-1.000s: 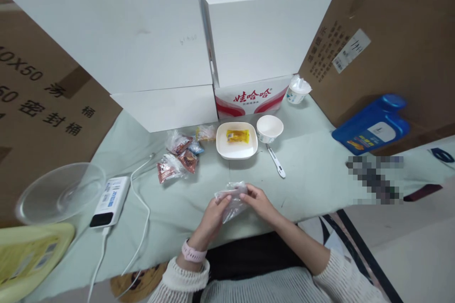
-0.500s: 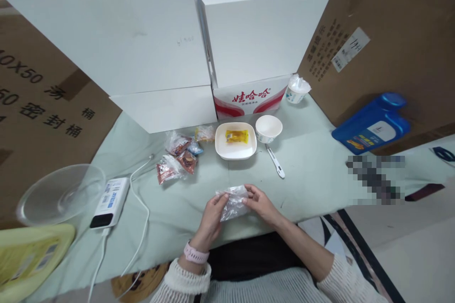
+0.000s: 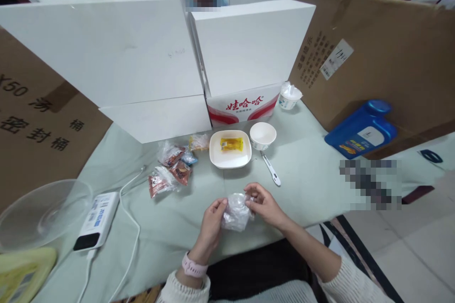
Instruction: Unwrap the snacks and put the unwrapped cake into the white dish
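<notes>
Between my two hands, over the front part of the table, is a crumpled clear plastic bag (image 3: 236,213). My left hand (image 3: 213,220) pinches its left side between thumb and fingers. With curled fingers, my right hand (image 3: 265,204) grips the bag's upper right edge. Beyond them sits a white square dish (image 3: 231,160) with a yellow packet (image 3: 232,144) lying in it. Touching or close to the dish's right is a white paper bowl (image 3: 263,135), and a white utility knife (image 3: 272,170) lies in front of that bowl. Several wrapped snack packets (image 3: 180,172) are heaped to the left.
White boxes (image 3: 152,57) and cardboard panels (image 3: 373,71) wall the back and sides. A blue bottle (image 3: 362,128) leans at right; another cup (image 3: 289,97) stands behind. On the left are a power bank (image 3: 96,220) with cables, a clear lid (image 3: 42,213) and a yellow tub (image 3: 26,270).
The view has shifted a little, so the table things sit lower and further left. The bag is more bunched up between my hands, and both hands keep hold of it.
</notes>
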### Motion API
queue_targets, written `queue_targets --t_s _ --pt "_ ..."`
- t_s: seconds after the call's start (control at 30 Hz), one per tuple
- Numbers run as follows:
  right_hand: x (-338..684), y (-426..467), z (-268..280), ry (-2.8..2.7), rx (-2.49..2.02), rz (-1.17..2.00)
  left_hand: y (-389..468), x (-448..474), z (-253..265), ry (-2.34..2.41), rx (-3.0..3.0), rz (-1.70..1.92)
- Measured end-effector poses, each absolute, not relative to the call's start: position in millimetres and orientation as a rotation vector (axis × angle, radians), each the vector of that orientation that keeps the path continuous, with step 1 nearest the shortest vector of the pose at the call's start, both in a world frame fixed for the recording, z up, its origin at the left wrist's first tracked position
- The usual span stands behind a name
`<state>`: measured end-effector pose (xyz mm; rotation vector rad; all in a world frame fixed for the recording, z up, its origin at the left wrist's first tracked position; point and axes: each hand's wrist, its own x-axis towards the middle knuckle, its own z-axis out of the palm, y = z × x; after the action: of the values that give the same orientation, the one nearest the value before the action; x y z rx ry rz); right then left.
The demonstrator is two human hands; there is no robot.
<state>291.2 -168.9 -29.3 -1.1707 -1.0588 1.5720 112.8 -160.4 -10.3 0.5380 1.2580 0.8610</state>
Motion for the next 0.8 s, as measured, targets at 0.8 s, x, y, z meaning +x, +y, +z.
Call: queue_targets --t_s 0.8 --pt "384 0 37 -2.002 -2.029 0.399 -163 70 -13 1.427 0.416 0.850"
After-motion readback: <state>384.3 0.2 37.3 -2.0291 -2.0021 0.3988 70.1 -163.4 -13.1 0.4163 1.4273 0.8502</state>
